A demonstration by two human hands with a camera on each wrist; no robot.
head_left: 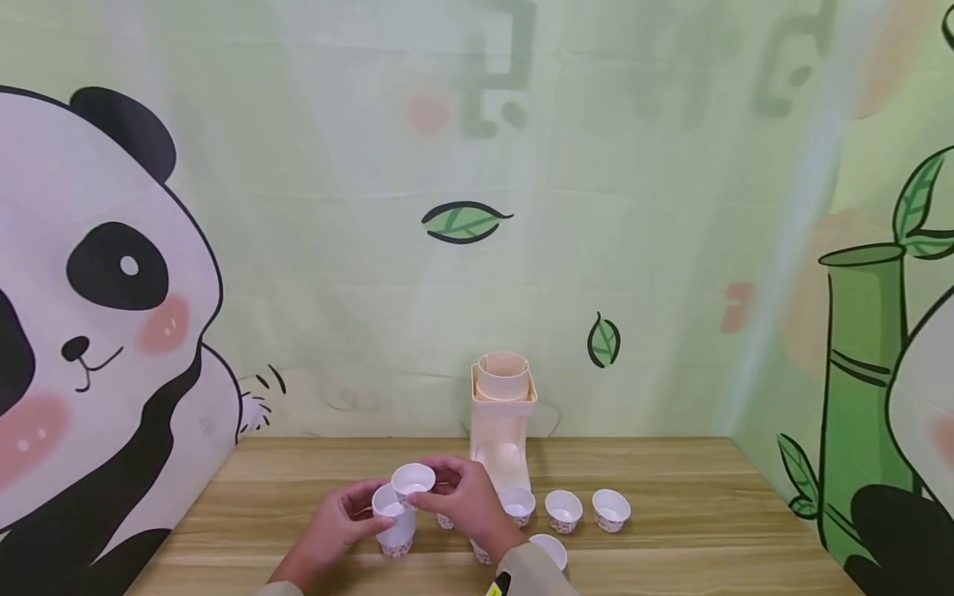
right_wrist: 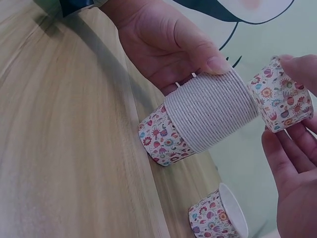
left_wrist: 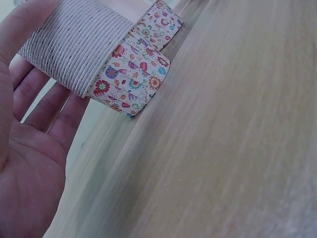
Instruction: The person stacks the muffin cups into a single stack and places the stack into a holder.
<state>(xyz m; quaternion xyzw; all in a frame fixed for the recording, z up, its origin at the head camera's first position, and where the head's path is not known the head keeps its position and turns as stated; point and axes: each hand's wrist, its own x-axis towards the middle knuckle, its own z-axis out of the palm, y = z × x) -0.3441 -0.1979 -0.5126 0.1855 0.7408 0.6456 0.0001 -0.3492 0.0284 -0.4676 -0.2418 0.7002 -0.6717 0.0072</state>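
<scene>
A tall stack of nested paper cups (head_left: 397, 534), white with a flower print at its lowest cup, stands on the table at the left front. My left hand (head_left: 334, 523) grips the stack, thumb on one side and fingers on the other. My right hand (head_left: 471, 503) pinches a single flower-printed paper cup (right_wrist: 281, 96) between thumb and fingers. This cup is right at the top rim of the stack, tilted relative to it in the right wrist view. Ribbed rims of the stacked cups show in the left wrist view, above the printed bottom cup (left_wrist: 130, 74).
Loose paper cups stand upright to the right, among them one cup (head_left: 563, 511) and another (head_left: 611, 510). A nearer cup (head_left: 550, 550) is partly behind my right sleeve. Behind my hands rises a pale pink plastic stand (head_left: 498, 443) with a round tube on top.
</scene>
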